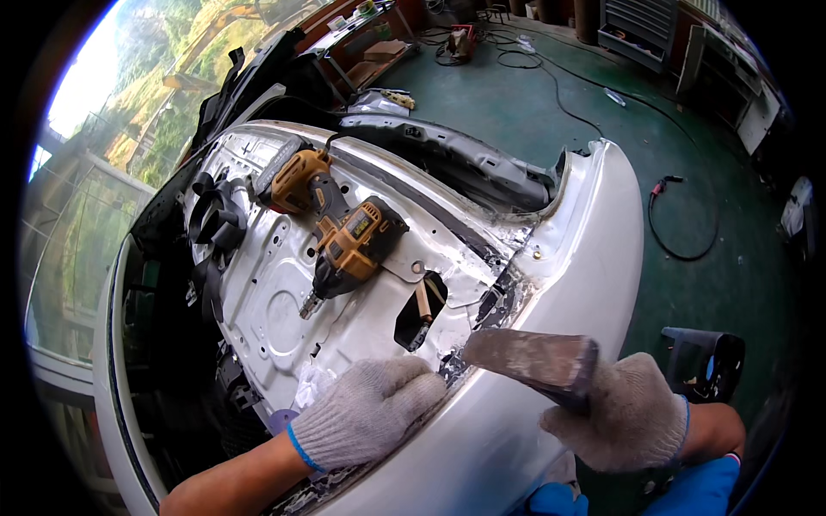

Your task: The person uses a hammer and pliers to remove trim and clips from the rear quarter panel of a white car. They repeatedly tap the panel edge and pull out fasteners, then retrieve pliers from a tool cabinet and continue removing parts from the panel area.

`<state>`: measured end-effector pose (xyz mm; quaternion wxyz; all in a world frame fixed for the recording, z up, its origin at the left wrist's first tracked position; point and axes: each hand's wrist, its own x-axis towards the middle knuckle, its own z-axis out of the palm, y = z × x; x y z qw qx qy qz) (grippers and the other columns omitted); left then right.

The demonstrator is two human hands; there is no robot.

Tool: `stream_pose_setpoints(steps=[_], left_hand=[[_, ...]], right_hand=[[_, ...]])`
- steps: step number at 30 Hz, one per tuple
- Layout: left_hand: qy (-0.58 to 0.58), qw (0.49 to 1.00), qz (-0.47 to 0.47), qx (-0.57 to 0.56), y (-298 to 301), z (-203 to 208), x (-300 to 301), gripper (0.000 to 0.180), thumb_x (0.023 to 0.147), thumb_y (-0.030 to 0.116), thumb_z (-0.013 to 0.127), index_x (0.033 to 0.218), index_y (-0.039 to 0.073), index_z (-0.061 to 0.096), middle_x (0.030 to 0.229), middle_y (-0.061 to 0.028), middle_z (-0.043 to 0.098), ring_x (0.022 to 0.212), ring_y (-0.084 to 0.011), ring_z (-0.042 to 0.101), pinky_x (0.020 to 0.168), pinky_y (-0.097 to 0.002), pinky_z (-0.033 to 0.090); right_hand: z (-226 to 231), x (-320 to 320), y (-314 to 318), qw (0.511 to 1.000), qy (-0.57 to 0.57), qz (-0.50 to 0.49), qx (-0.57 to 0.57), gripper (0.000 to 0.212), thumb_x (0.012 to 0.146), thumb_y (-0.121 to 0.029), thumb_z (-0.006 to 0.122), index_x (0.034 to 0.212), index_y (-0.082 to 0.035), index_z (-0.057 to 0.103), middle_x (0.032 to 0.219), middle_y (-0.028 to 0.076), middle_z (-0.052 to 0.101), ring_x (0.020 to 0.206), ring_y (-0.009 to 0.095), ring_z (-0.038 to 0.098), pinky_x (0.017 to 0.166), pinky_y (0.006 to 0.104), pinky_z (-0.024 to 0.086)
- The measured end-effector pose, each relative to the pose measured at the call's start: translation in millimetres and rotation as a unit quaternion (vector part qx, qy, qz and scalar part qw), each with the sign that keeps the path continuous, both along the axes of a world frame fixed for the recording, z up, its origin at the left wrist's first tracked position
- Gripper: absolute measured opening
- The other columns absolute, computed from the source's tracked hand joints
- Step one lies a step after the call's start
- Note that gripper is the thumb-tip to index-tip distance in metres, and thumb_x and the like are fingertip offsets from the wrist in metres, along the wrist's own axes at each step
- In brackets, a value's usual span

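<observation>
My right hand [632, 413], in a knitted grey work glove, grips a hammer whose worn, wedge-shaped head [535, 359] stands out above the white car body [594, 249]. Most of its handle is hidden by the glove. My left hand [370, 411], gloved alike, rests along the panel seam, its fingers pressed together near the scraped dark seam patch [452, 365]. Whatever those fingers hold, if anything, does not show. Just beyond it, a cut-out [413, 331] in the metal shows a wooden handle [423, 303]. A yellow-and-black cordless impact wrench [353, 245] lies across the bare panel.
Black belts [215, 215] lie on the panel's left side. Cables [551, 64] and a hose [697, 254] with a red fitting trail over the green floor. A dark stool [701, 361] stands at the right. Toward the back are a trolley [366, 47] and a grey tool cabinet [638, 30].
</observation>
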<state>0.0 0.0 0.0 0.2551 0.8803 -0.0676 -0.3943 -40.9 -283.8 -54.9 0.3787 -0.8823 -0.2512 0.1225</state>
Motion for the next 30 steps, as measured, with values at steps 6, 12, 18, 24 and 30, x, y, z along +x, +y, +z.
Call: stream_pose_setpoints(steps=[6, 12, 18, 24, 30], left_hand=[[-0.012, 1.0, 0.018, -0.011, -2, 4, -1, 0.036, 0.106, 0.034, 0.057, 0.115, 0.001, 0.071, 0.103, -0.0226, 0.072, 0.096, -0.0367, 0.072, 0.089, -0.0439, 0.056], [0.024, 0.997, 0.064, 0.019, -6, 6, 2, 0.038, 0.106, 0.035, 0.057, 0.113, 0.001, 0.071, 0.099, -0.0231, 0.072, 0.095, -0.036, 0.072, 0.089, -0.0436, 0.055], [-0.005, 0.997, 0.06, -0.039, 3, -7, -4, 0.041, 0.106, 0.037, 0.056, 0.112, -0.001, 0.071, 0.095, -0.0244, 0.072, 0.092, -0.0358, 0.073, 0.088, -0.044, 0.055], [0.03, 0.997, 0.069, -0.003, -3, 2, 1, 0.043, 0.106, 0.038, 0.055, 0.111, -0.001, 0.071, 0.096, -0.0245, 0.072, 0.092, -0.0352, 0.072, 0.088, -0.0437, 0.055], [0.012, 1.0, 0.02, 0.018, -5, 4, 5, 0.038, 0.106, 0.034, 0.055, 0.109, -0.001, 0.07, 0.095, -0.0238, 0.071, 0.092, -0.0355, 0.071, 0.088, -0.0437, 0.055]], right_hand=[[2, 0, -5, 0.999, -0.041, -0.01, 0.013, 0.03, 0.097, -0.042, 0.073, 0.104, -0.013, 0.068, 0.061, 0.002, 0.064, 0.046, 0.023, 0.064, 0.044, 0.0379, 0.05], [0, 2, 2, 0.99, 0.042, 0.051, -0.121, 0.032, 0.095, -0.045, 0.074, 0.105, -0.015, 0.069, 0.062, 0.003, 0.065, 0.048, 0.024, 0.065, 0.044, 0.0391, 0.05], [-29, -9, 1, 0.984, -0.12, -0.069, 0.115, 0.032, 0.097, -0.044, 0.072, 0.104, -0.013, 0.069, 0.062, 0.001, 0.066, 0.049, 0.024, 0.067, 0.046, 0.0363, 0.051], [-1, -3, -6, 0.999, -0.031, -0.002, -0.022, 0.026, 0.095, -0.041, 0.074, 0.1, -0.015, 0.07, 0.062, 0.004, 0.065, 0.049, 0.026, 0.066, 0.047, 0.0402, 0.052], [12, 10, -6, 0.993, 0.063, 0.018, -0.1, 0.028, 0.095, -0.04, 0.075, 0.107, -0.014, 0.07, 0.066, 0.005, 0.067, 0.056, 0.027, 0.07, 0.053, 0.0402, 0.056]])
